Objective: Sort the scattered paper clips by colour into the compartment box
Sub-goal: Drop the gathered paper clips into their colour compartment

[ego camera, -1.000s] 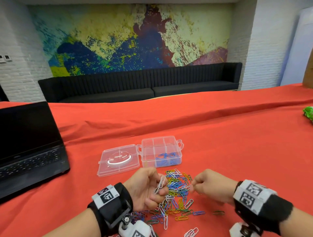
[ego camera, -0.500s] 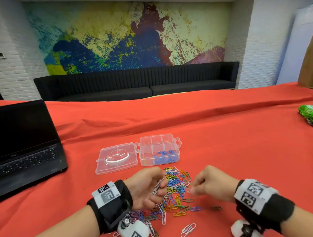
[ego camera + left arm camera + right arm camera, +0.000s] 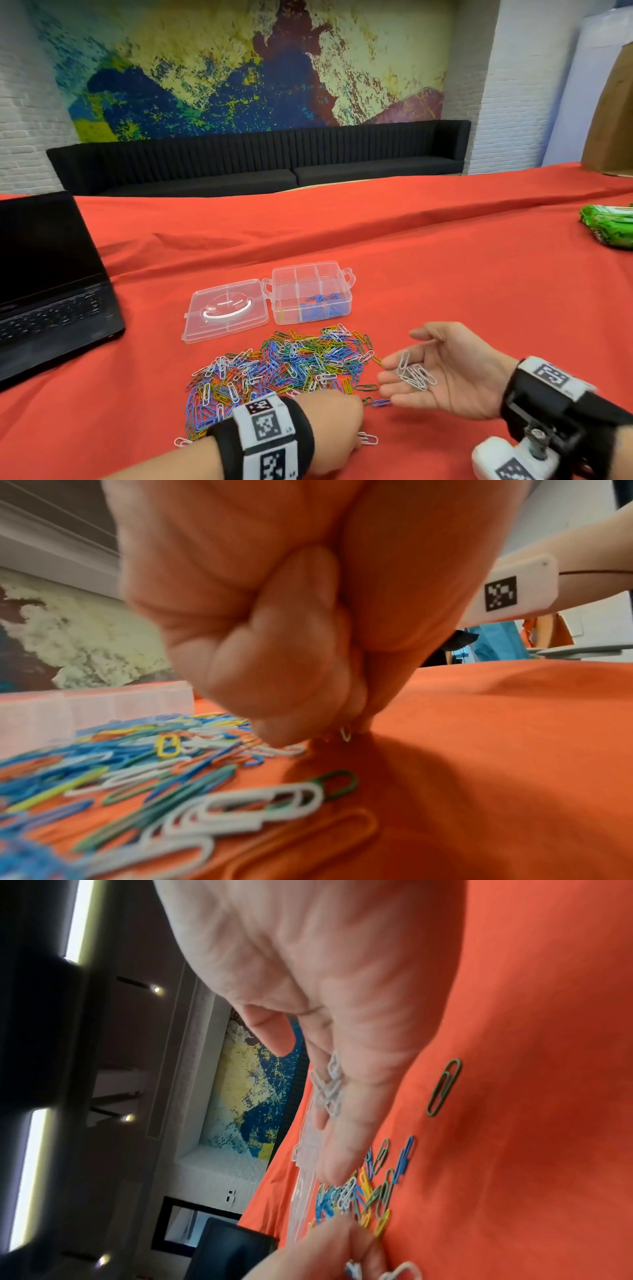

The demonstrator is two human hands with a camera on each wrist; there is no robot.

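Observation:
A heap of mixed-colour paper clips [image 3: 281,370] lies on the red cloth in front of the clear compartment box [image 3: 346,298]. Blue clips [image 3: 320,303] fill its front compartments. My right hand [image 3: 404,356] lies palm up and open to the right of the heap, with several white clips [image 3: 416,375] in the palm; in the right wrist view these white clips [image 3: 329,1091] rest on the fingers. My left hand [image 3: 342,421] is palm down at the heap's near edge. Its curled fingers [image 3: 274,696] pinch a white clip [image 3: 346,734] against the cloth. Two more white clips [image 3: 367,439] lie beside it.
The box's clear lid [image 3: 226,308] lies open flat on its left. An open black laptop [image 3: 51,291] stands at the far left. A green packet [image 3: 609,226] sits at the right edge. A cloth fold [image 3: 308,246] runs behind the box.
The white clips that were in my cupped left hand now lie in my right palm, which has opened and turned up. My left hand has turned over and gone down to the cloth.

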